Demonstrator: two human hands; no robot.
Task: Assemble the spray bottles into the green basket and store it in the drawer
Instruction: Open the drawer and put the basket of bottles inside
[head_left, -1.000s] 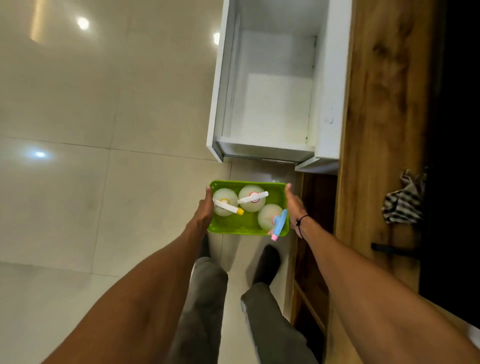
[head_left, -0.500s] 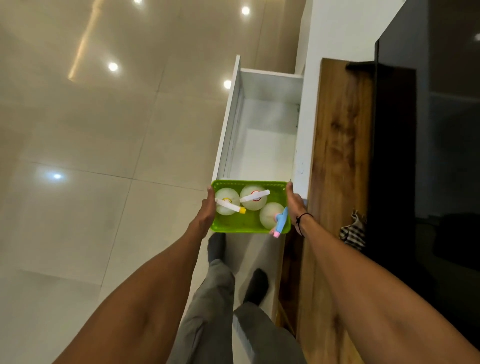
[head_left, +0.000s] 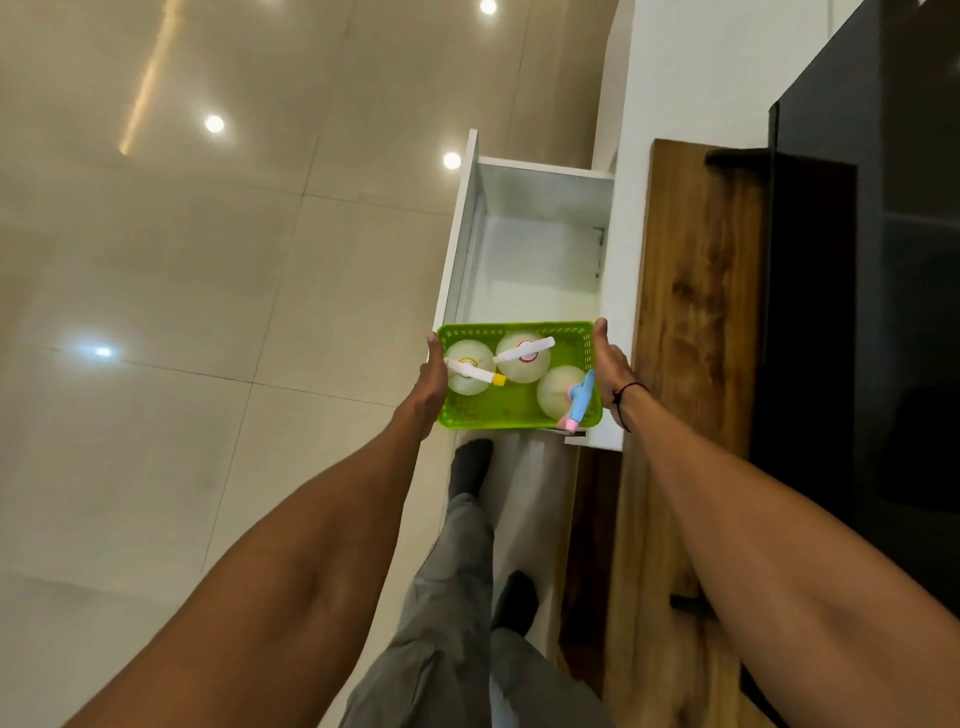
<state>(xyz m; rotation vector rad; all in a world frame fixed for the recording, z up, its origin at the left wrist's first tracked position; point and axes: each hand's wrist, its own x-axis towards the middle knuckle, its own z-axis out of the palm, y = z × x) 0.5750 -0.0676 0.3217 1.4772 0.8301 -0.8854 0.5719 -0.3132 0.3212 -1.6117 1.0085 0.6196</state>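
I hold the green basket (head_left: 498, 413) between both hands, over the near end of the open white drawer (head_left: 524, 270). My left hand (head_left: 434, 376) grips its left wall and my right hand (head_left: 610, 371) grips its right wall. Three round pale spray bottles stand inside: one with a yellow-tipped nozzle (head_left: 470, 366) at the left, one with a white nozzle (head_left: 522, 356) in the middle, one with a blue and pink nozzle (head_left: 563, 395) at the right. The drawer's inside beyond the basket is bare white.
A wooden cabinet top (head_left: 691, 322) runs along the right of the drawer, with a black glossy panel (head_left: 857, 312) further right. Glossy beige floor tiles (head_left: 208, 312) lie to the left. My legs and dark socks (head_left: 470, 462) are below the basket.
The basket has moved forward from in front of the drawer to over its near end. The view has tilted up along the drawer. Both hands kept their grip.
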